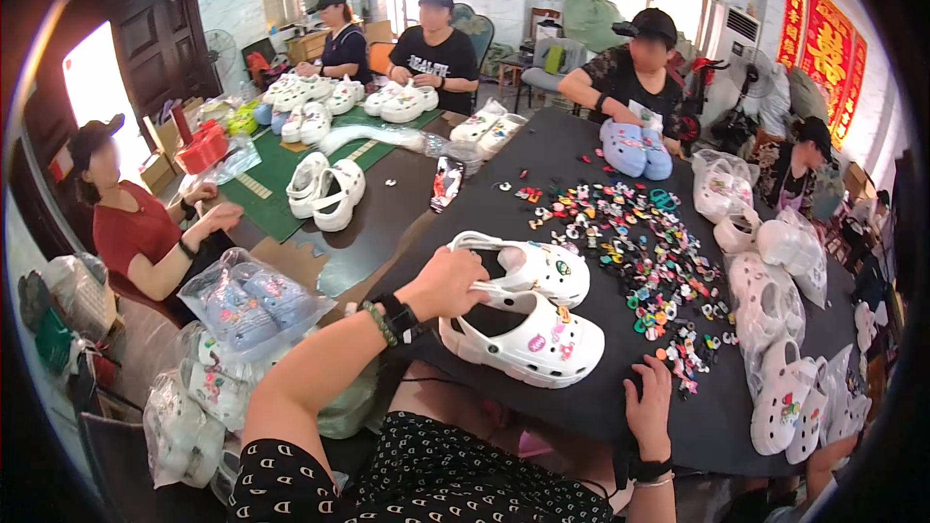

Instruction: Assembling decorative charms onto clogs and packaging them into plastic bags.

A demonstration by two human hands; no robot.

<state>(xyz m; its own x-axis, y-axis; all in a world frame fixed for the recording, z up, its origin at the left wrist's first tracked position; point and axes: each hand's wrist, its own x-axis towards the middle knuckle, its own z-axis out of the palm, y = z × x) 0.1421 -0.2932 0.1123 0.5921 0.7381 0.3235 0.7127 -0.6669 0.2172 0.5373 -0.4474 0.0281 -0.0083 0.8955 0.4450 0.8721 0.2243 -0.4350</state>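
Left hand (438, 283): fingers pinch perforated, round-toed white clogs (521, 356) by straps (444, 331). Right hand (651, 405): fingers half-curled, empty, right of clogs.

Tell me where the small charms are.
In the head view, the charms lie right of centre on the black table, between the held white clogs and the bagged clogs.
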